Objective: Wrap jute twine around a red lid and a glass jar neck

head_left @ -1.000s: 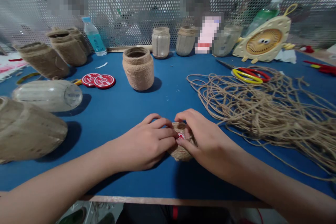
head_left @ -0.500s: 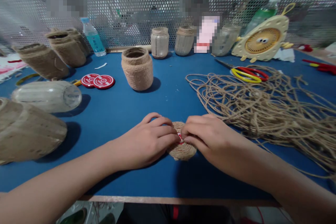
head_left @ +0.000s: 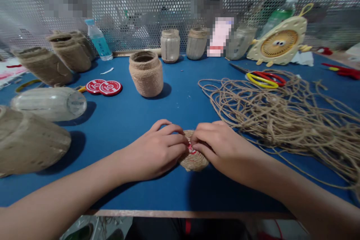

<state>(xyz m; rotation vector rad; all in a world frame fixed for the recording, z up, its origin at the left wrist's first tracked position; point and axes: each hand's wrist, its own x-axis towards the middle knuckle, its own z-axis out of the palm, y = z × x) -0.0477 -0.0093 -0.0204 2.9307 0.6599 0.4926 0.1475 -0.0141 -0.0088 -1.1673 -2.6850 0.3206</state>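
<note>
A round jar lid (head_left: 197, 163) coiled over with twine lies on the blue table between my hands, a small patch of red and white showing at its centre. My left hand (head_left: 160, 148) grips its left side, fingers curled over the top. At the centre, my right hand (head_left: 215, 142) pinches with thumb and forefinger; whatever is between the fingertips is hidden. To the right spreads a tangled heap of twine (head_left: 270, 116).
A twine-wrapped jar (head_left: 146, 77) stands ahead, beside two red lids (head_left: 110, 87). More jars (head_left: 30, 140) and a clear jar lying down (head_left: 47, 103) are at left. Scissors (head_left: 261, 79) rest by the twine; a yellow fan (head_left: 278, 43) stands behind.
My right hand has shifted slightly left over the lid's centre, its fingers still pinched. My left hand keeps its hold; more of the red centre shows.
</note>
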